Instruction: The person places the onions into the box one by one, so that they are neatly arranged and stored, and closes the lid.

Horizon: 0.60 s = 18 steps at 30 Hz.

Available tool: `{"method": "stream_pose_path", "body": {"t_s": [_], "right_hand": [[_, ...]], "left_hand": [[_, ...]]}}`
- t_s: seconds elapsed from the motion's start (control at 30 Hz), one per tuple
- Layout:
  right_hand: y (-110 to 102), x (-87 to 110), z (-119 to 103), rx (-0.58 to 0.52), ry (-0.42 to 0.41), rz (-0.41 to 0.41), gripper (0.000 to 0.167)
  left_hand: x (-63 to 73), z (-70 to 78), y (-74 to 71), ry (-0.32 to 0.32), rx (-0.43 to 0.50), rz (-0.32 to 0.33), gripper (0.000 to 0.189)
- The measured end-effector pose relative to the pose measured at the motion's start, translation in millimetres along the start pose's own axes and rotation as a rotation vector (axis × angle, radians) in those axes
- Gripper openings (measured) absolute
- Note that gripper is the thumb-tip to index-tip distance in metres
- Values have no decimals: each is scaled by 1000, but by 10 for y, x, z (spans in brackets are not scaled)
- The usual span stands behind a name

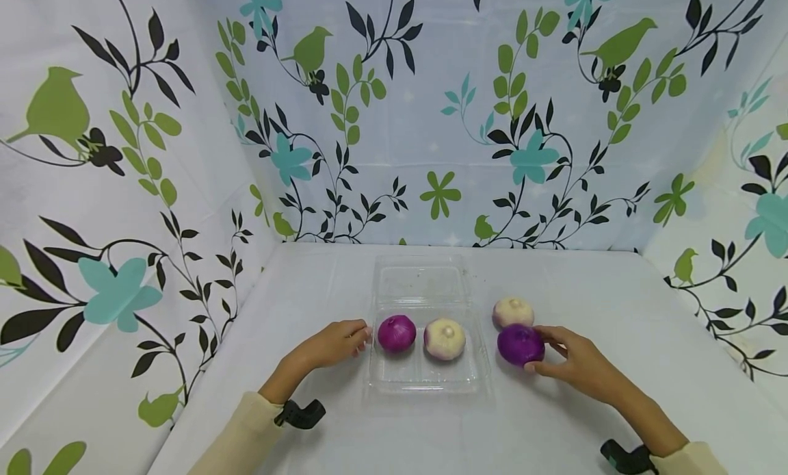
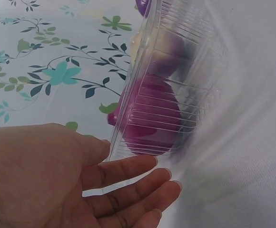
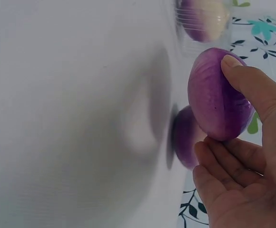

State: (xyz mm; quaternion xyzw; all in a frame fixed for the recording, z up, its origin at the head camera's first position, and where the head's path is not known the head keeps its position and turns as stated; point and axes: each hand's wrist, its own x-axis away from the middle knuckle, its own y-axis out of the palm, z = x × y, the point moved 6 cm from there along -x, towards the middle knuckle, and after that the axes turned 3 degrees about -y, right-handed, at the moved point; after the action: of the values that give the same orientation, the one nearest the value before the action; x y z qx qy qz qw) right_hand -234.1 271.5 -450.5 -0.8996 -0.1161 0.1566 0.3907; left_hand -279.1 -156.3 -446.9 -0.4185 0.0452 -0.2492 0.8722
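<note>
Apparently loading the clamshell (image 1: 425, 377), the right hand (image 1: 575, 367) pinches a purple onion (image 1: 520, 345), which needs carrying leftward; the left hand (image 1: 335, 343) is loosely spread.

White table (image 1: 394, 437), leafy bird-print curtain (image 1: 425, 119) behind

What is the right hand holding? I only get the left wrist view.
Observer: The right hand holds a glossy, rounded purple onion.
Operator: Is it resting on the table?
Observer: No, the right wrist view shows a gap between it and the white-covered table.
Operator: Anything else outside the clear, rectangular plastic box?
Observer: Yes, a round cream-and-purple turnip sits to the right of the box in the head view.
</note>
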Motion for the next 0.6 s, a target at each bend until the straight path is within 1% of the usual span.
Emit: {"method": "stream_pose_path", "body": {"t_s": [0.2, 0.4, 0.6], "right_hand": [[-75, -62, -143, 12, -10, 10, 77], [-131, -142, -351, 46, -15, 11, 79], [-101, -235, -586, 8, -58, -18, 80]], "left_hand": [[1, 11, 2, -1, -7, 0, 26], [2, 23, 8, 9, -8, -4, 26], [-2, 26, 3, -1, -6, -8, 27]]}}
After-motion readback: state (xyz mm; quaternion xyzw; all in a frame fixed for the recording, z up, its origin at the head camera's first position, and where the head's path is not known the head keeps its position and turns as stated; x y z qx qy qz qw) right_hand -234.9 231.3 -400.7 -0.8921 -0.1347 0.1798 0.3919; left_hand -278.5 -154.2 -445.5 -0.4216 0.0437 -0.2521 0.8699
